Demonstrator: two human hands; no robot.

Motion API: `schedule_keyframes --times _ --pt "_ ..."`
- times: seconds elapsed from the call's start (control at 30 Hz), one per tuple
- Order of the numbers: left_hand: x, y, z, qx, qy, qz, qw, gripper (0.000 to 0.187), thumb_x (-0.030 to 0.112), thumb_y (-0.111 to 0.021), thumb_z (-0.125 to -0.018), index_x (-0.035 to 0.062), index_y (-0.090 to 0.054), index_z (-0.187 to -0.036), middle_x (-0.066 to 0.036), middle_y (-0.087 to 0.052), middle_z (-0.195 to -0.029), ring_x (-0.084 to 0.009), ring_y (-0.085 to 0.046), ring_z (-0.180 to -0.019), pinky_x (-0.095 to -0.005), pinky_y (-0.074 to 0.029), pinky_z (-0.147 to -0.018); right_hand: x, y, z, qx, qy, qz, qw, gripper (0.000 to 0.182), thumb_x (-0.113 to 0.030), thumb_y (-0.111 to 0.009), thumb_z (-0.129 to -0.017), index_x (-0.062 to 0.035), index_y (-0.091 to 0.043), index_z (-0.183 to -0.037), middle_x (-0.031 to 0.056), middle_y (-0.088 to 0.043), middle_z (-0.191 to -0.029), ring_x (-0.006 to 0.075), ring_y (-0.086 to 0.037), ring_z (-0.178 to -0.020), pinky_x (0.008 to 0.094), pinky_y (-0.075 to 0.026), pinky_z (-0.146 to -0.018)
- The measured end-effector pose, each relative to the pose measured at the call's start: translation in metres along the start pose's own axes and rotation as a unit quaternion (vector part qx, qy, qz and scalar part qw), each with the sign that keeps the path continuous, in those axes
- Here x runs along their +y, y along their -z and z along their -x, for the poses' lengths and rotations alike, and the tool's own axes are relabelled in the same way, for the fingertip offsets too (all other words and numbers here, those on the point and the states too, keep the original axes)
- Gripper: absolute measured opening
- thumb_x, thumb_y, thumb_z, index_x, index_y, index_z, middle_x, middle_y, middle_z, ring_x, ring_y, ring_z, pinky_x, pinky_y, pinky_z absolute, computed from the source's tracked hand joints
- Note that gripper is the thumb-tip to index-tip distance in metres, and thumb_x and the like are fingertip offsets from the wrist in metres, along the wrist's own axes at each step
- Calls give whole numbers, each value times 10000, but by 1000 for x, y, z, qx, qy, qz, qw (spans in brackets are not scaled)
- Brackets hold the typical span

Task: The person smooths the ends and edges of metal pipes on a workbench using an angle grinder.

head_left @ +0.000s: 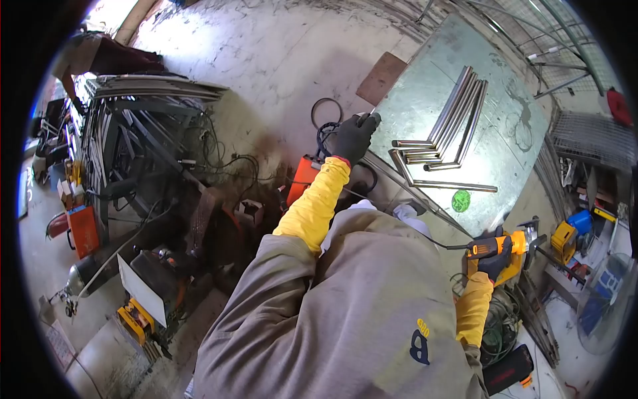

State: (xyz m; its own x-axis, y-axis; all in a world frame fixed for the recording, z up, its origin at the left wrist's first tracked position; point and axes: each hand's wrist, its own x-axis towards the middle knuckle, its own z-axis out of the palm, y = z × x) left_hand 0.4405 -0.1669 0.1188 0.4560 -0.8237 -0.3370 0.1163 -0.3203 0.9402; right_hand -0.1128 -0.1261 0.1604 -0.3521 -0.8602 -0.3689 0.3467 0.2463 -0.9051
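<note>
My left hand (353, 137), in a black glove with a yellow sleeve, rests on the near corner of a steel-topped work table (425, 80), its fingers curled over the edge. My right hand (496, 258), gloved the same way, grips an orange angle grinder (508, 247) held low beside the table's edge; its black cord runs back toward my body. Several bent steel tubes (450, 126) lie together on the table top, one long tube stretching toward a green disc (460, 200).
A rusty plate (381, 78) leans at the table's far corner. An orange welding machine (302, 178) with black cables sits below my left arm. Metal frames and scrap (143, 126) crowd the left. A wire mesh rack (588, 136) and tools stand at the right.
</note>
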Motion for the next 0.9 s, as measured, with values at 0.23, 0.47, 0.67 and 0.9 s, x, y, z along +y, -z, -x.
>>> schedule_keyframes --times 0.23,0.47,0.67,0.9 --pt "-5 8 -52 -46 4 -16 999 474 487 -748 -1044 13 -770 -1030 18 -598 -734 -123 -536 -673 -346 -464 -654 14 -24 4 -50 -53 -112 991 458 -279 -729 -1092 -69 -559 -1461 156 -698 -1418 298 -705 -1255 500 -618 -1080" --pt "9 13 -103 -67 3 -53 996 450 426 -738 -1069 -11 -799 -1158 -20 -731 -1013 -133 -598 -940 -313 -493 -883 31 -40 -1 -43 -46 -136 989 420 -279 -743 -1085 -70 -598 -1419 114 -743 -1296 261 -737 -1158 490 -637 -1011" --pt "-4 14 -108 -24 -11 -50 998 492 478 -776 -1018 -13 -806 -1045 -5 -680 -853 -129 -569 -775 -331 -479 -739 31 -49 7 -4 -43 -139 989 427 -310 -718 -1101 -71 -590 -1430 117 -744 -1267 283 -739 -1113 492 -631 -1001" --pt "1 7 -124 -19 -6 -35 999 491 467 -791 -1017 -10 -830 -1129 -3 -733 -918 -120 -587 -839 -322 -488 -777 35 -46 7 -2 -50 -143 988 378 -344 -718 -1101 -78 -591 -1337 131 -733 -1242 322 -739 -1108 485 -620 -1012"
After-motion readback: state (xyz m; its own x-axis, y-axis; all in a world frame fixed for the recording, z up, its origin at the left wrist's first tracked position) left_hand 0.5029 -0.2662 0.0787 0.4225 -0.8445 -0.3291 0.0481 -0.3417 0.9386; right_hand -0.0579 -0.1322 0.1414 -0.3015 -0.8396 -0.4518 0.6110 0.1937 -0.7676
